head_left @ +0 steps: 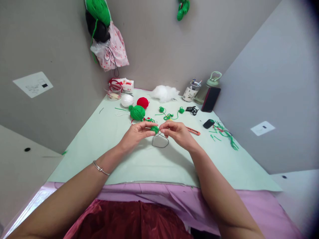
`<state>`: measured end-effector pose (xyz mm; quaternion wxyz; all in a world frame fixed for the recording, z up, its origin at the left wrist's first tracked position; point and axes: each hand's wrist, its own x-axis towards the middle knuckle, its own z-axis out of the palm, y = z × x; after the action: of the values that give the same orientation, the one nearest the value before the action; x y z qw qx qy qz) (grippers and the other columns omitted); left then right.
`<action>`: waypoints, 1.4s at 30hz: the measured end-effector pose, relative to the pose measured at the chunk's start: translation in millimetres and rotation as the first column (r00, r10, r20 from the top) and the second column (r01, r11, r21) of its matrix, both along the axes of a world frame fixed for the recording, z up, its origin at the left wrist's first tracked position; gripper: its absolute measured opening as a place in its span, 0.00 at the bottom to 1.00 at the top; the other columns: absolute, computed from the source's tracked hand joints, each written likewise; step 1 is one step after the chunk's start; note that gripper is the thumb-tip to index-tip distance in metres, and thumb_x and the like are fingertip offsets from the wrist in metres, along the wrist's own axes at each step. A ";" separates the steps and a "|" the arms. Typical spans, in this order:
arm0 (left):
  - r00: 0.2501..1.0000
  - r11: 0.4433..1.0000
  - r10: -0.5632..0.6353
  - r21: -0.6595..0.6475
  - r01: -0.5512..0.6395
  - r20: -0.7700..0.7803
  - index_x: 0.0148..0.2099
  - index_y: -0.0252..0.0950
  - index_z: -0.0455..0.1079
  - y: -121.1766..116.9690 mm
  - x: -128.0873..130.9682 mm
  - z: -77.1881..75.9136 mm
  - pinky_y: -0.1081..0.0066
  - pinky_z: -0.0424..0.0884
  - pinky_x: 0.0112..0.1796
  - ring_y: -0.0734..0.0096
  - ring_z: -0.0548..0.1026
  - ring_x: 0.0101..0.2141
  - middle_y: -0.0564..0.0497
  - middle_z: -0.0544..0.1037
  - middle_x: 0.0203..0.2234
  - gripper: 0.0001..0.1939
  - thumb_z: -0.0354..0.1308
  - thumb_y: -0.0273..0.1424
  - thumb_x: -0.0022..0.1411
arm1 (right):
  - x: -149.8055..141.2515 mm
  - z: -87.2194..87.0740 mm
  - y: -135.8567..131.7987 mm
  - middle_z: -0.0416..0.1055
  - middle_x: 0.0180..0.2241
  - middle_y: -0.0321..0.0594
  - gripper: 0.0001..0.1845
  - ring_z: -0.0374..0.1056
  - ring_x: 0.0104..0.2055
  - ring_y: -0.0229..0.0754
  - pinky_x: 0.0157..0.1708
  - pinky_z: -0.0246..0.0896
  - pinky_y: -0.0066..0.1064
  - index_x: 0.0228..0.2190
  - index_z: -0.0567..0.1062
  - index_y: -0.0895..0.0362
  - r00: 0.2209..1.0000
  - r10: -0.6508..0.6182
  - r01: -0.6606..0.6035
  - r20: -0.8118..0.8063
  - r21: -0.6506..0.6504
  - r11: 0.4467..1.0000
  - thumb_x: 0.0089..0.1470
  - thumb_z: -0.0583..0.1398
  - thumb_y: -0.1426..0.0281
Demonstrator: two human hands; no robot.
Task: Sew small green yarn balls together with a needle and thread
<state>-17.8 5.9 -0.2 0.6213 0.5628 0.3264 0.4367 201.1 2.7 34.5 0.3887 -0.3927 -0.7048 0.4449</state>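
Observation:
Between the fingers of my left hand (139, 131) is a small green yarn piece (155, 129), held above the middle of the table. My right hand (175, 131) is pinched close against its right side; what sits between those fingertips is too small to make out. A thin dark cord (160, 147) hangs in a loop below the fingertips. Just behind my left hand lie a green yarn ball (137, 113) and some red, white and green yarn bits (149, 119). An orange cutter (193, 130) rests on the table beside my right hand.
White stuffing (164, 93), a red yarn ball (143, 103) and a white yarn ball (127, 100) are at the back. Small green pieces (168, 116) lie mid-table. Right: black scissors (191, 110), a phone (210, 99), a bottle (202, 96), yarn scraps (225, 132).

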 end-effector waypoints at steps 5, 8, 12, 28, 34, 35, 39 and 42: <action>1.000 1.000 0.012 0.018 -0.012 -0.005 0.50 0.40 0.79 0.1 -1.6 1.5 0.63 0.69 0.53 0.64 0.78 0.45 0.48 0.81 0.47 0.20 0.71 0.37 0.54 | 8.6 0.9 1.3 0.67 0.30 0.36 0.09 0.62 0.29 0.35 0.32 0.60 0.31 0.37 0.83 0.54 0.997 0.056 -0.059 0.048 0.070 0.996 0.58 0.65 0.63; 1.000 1.000 0.013 0.020 -0.013 -0.003 0.50 0.40 0.79 0.3 -2.4 1.7 0.63 0.70 0.52 0.64 0.78 0.45 0.48 0.82 0.46 0.20 0.71 0.37 0.55 | 12.4 1.9 2.2 0.66 0.29 0.35 0.10 0.61 0.30 0.36 0.33 0.58 0.32 0.39 0.84 0.52 0.995 0.063 -0.069 0.081 0.074 0.995 0.59 0.64 0.64; 1.000 1.000 0.015 0.022 -0.015 0.011 0.50 0.40 0.79 0.9 -2.8 0.9 0.63 0.70 0.52 0.64 0.78 0.44 0.47 0.82 0.44 0.20 0.70 0.37 0.55 | 11.8 0.2 3.1 0.66 0.28 0.35 0.10 0.61 0.30 0.36 0.34 0.58 0.32 0.39 0.84 0.53 0.996 0.064 -0.067 0.063 0.038 0.997 0.58 0.65 0.63; 0.996 0.994 0.079 0.082 -0.077 -0.032 0.50 0.38 0.79 1.7 0.3 -3.2 0.63 0.70 0.51 0.61 0.77 0.46 0.48 0.82 0.44 0.20 0.70 0.39 0.55 | -31.1 -6.7 -22.4 0.75 0.38 0.43 0.06 0.71 0.35 0.39 0.36 0.67 0.31 0.39 0.75 0.54 0.944 -0.284 0.183 0.169 0.450 0.874 0.64 0.57 0.69; 0.986 0.991 0.099 0.107 -0.084 -0.136 0.48 0.35 0.78 0.1 4.4 -2.8 0.65 0.70 0.47 0.62 0.77 0.42 0.48 0.82 0.40 0.19 0.68 0.37 0.55 | -31.2 -7.6 -23.1 0.77 0.34 0.42 0.10 0.70 0.32 0.38 0.27 0.56 0.28 0.34 0.76 0.54 0.781 -0.421 0.029 0.461 0.647 0.762 0.64 0.55 0.73; 0.985 0.990 0.096 0.113 -0.080 -0.143 0.47 0.35 0.79 0.3 4.8 -2.9 0.66 0.70 0.46 0.62 0.76 0.42 0.47 0.81 0.40 0.18 0.68 0.37 0.55 | -32.9 -4.0 -25.1 0.77 0.36 0.43 0.10 0.70 0.33 0.38 0.27 0.56 0.28 0.32 0.76 0.55 0.803 -0.418 0.038 0.425 0.663 0.748 0.63 0.55 0.73; 0.980 0.992 0.077 0.110 -0.057 -0.186 0.48 0.34 0.78 3.1 3.4 -4.6 0.66 0.69 0.46 0.63 0.76 0.41 0.47 0.81 0.39 0.20 0.68 0.37 0.55 | -38.4 26.6 -39.6 0.76 0.41 0.45 0.07 0.70 0.30 0.37 0.25 0.62 0.30 0.32 0.73 0.55 0.965 -0.255 0.189 0.052 0.533 0.825 0.62 0.58 0.68; 0.976 0.992 0.081 0.109 -0.060 -0.204 0.49 0.34 0.78 6.7 0.6 -5.9 0.66 0.69 0.46 0.63 0.76 0.42 0.46 0.80 0.42 0.21 0.68 0.38 0.55 | -19.9 58.2 -52.6 0.75 0.31 0.39 0.10 0.68 0.22 0.36 0.20 0.61 0.30 0.36 0.71 0.53 0.976 -0.146 0.192 -0.159 0.328 0.925 0.64 0.58 0.59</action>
<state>-17.1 12.6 -6.0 0.5382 0.6245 0.3864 0.4136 181.2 -49.9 92.7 0.5334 -0.3484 -0.7075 0.3059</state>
